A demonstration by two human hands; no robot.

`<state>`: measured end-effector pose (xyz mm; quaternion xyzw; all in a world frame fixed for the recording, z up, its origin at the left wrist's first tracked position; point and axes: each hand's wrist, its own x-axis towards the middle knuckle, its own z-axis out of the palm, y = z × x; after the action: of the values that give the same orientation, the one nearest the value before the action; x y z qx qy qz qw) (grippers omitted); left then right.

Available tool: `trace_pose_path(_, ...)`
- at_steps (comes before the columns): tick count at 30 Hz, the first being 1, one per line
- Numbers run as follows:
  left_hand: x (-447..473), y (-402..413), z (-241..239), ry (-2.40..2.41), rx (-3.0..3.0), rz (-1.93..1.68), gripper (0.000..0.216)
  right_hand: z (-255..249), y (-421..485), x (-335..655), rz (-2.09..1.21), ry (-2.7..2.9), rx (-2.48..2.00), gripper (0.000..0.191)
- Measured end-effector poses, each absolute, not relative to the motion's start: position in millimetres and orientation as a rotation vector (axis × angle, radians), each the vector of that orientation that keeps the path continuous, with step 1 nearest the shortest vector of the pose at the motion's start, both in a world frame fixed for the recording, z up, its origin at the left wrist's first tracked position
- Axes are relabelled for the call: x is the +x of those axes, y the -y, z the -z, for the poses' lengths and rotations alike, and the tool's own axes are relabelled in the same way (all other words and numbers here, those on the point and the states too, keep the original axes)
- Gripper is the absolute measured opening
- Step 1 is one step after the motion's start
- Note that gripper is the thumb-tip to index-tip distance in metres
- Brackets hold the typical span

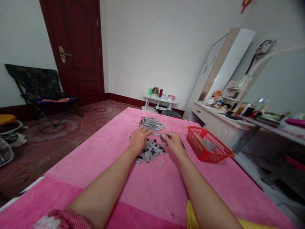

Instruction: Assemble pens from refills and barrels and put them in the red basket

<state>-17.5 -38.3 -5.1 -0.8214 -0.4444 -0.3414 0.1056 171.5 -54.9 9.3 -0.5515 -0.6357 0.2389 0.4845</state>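
Observation:
A thin clear pen (pixel 155 134) spans the gap between my two hands above the pink cloth. My left hand (pixel 138 139) is closed on one end of it. At the other end, my right hand (pixel 173 142) pinches with thumb and finger, where a small dark part shows; its exact shape is too small to tell. Below and between the hands lies a loose heap of clear and black pen caps (pixel 152 150). Just beyond the left hand, a stack of clear pens (pixel 152 123) with dark ends lies side by side. One pale cap (pixel 162 163) rests apart, nearer to me.
A red plastic basket (pixel 212 156) holding clear, slender pieces stands right of my right hand. The pink cloth (pixel 95 152) covers the surface. Yellow fabric (pixel 192 216) lies by my right forearm. Beyond are a low white stand (pixel 159 99), a folding chair (pixel 45 86) and a dresser (pixel 219 119).

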Motion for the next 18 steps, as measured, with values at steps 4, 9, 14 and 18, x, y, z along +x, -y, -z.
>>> trace_pose_path(4, -17.8, 38.0, 5.6, 1.314, -2.422, 1.01, 0.039, -8.5, 52.7, 170.6, -0.506, 1.535, -1.277, 0.02)
trace_pose_path(9, -18.1, 37.1, 7.0, 1.318, -2.433, 1.004, 0.041, -8.5, 54.2, 168.7, -0.579, 1.558, -1.357, 0.028)
trace_pose_path(14, -17.9, 36.6, 7.7, 1.315, -2.454, 1.019, 0.04, -4.6, 51.8, 170.9, -0.428, 1.588, -1.327, 0.018)
trace_pose_path(18, -18.7, 36.0, 7.9, 1.31, -2.439, 1.034, 0.04, -1.1, 50.0, 173.0, -0.472, 1.605, -1.376, 0.026)
